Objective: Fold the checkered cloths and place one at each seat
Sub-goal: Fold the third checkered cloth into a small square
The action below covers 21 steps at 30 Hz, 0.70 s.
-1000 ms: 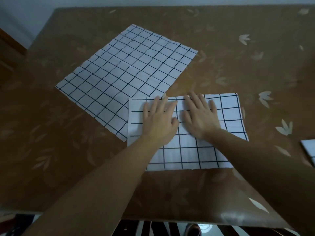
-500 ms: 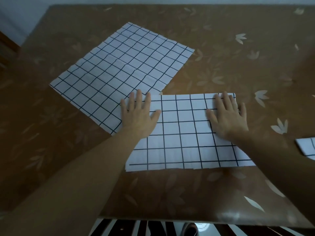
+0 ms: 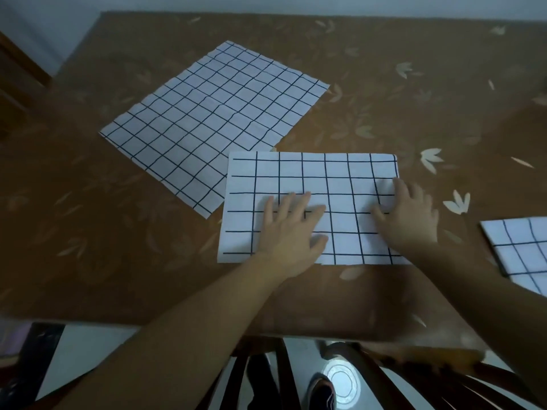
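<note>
Head view, brown leaf-patterned table (image 3: 88, 232): one folded checkered cloth (image 3: 310, 179) near the front edge, its far left corner overlapping one unfolded checkered cloth (image 3: 213, 113) spread flat behind it; a second folded cloth (image 3: 521, 247) at the right border, well apart. Left hand (image 3: 291, 232): palm down, fingers straight and spread, pressing the folded cloth's middle, gripping nothing. Right hand (image 3: 408, 217): palm down on the same cloth's right edge, somewhat blurred, fingers extended, gripping nothing.

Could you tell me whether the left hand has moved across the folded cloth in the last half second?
Yes. The left hand has slid rightward over the folded cloth, from its left edge toward its middle, and nearer the person.
</note>
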Each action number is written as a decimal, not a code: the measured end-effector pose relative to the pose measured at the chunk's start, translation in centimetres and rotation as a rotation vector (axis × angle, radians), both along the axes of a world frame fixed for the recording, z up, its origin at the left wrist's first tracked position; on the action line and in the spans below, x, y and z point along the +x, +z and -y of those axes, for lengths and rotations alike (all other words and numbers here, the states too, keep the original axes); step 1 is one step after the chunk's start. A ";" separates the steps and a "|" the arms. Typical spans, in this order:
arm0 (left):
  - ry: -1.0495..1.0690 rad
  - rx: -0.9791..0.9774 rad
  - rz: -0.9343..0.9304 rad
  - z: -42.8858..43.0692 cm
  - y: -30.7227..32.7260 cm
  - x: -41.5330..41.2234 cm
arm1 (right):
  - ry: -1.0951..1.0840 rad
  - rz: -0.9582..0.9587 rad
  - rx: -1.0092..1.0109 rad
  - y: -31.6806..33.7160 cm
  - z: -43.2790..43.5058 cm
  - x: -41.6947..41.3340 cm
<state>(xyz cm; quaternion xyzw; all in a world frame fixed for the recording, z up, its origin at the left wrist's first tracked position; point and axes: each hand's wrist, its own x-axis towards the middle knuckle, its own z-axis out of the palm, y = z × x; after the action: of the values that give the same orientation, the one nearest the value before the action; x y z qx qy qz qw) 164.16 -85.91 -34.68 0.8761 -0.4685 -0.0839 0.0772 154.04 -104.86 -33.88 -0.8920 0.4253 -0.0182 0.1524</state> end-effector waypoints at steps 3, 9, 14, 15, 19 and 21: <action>0.033 -0.013 0.023 0.2 0.4 -2.2 | -0.118 0.002 0.098 0.9 0.9 -1.5; 0.118 0.008 0.010 0.5 0.2 -3.9 | -0.264 0.070 0.421 2.0 2.2 -1.6; 0.120 0.013 -0.021 0.1 0.7 -4.5 | -0.229 0.031 0.473 1.8 2.6 -2.5; 0.101 0.013 -0.023 -0.1 0.8 -4.8 | -0.218 0.026 0.471 1.8 2.6 -2.7; 0.022 0.033 -0.043 -0.4 1.3 -6.5 | -0.253 0.031 0.488 1.6 2.6 -3.1; 0.003 0.037 -0.064 -0.4 1.4 -7.1 | -0.268 0.036 0.487 1.7 2.1 -3.4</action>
<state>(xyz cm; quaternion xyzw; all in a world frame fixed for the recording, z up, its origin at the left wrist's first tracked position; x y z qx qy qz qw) 157.06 -85.48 -33.27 0.8750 -0.4627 -0.1203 0.0762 150.68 -107.01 -32.19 -0.7644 0.5285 0.0486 0.3661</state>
